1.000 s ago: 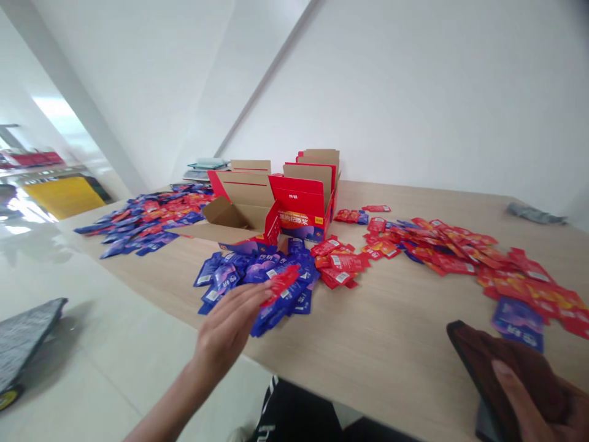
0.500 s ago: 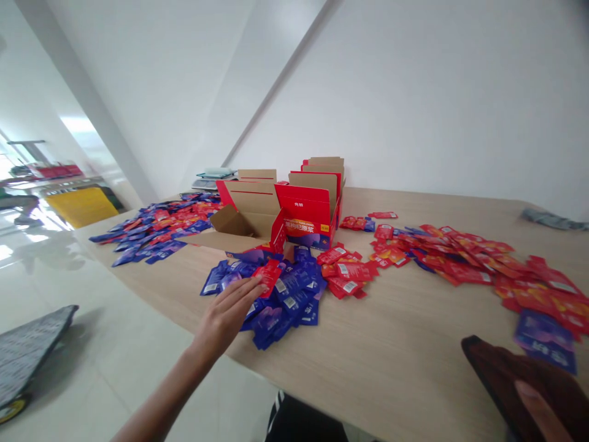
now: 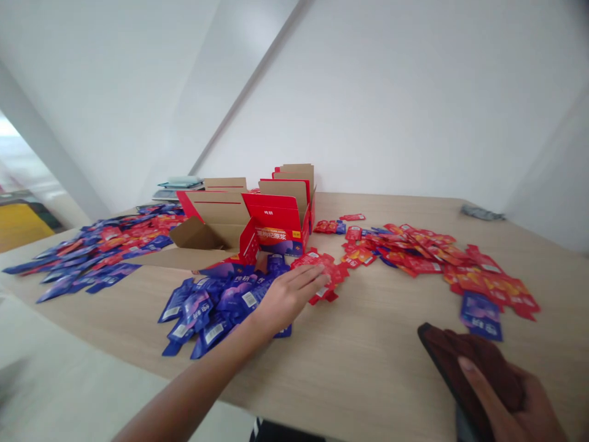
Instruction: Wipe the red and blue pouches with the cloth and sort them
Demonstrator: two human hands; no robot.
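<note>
Reaching near the centre, fingers pressed together, the left hand (image 3: 289, 298) is held over small red flat sachets (image 3: 338, 270); whether one is pinched cannot be told. At eight o'clock, glossy blue sachets (image 3: 196, 310) are bordered by bare table. At four o'clock, a dark brown, black-edged object (image 3: 478, 353) is gripped by the right hand (image 3: 529, 408), thumb on top, other fingers hidden. Between the hands, open pale wooden tabletop (image 3: 363, 368) is seen down to the front edge.

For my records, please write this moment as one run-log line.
left hand: at red packets | right hand: holds dark brown item | blue packets: piled before open box
</note>
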